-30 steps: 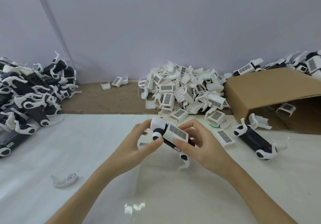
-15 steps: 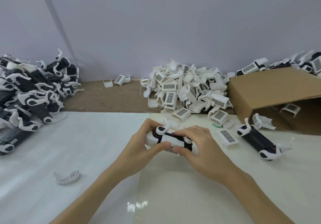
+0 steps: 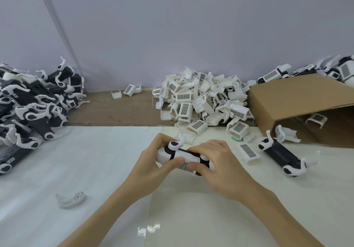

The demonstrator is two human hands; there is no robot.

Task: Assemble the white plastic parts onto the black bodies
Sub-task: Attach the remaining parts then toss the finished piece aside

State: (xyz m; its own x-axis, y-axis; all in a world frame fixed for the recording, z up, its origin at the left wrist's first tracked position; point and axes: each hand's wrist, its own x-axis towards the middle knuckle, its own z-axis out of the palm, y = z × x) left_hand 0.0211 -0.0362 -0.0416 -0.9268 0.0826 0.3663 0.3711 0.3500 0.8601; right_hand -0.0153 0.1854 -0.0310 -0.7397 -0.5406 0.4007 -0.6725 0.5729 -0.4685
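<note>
Your left hand [image 3: 153, 162] and right hand [image 3: 220, 166] both grip the black body [image 3: 203, 165] (white cover [image 3: 182, 156] fitted), thumbs pressing.

Soft, even light fills the room; shadows are faint. A bright glare patch sits on the desk [image 3: 149, 231]. Wide-angle bending curves the edges.
</note>
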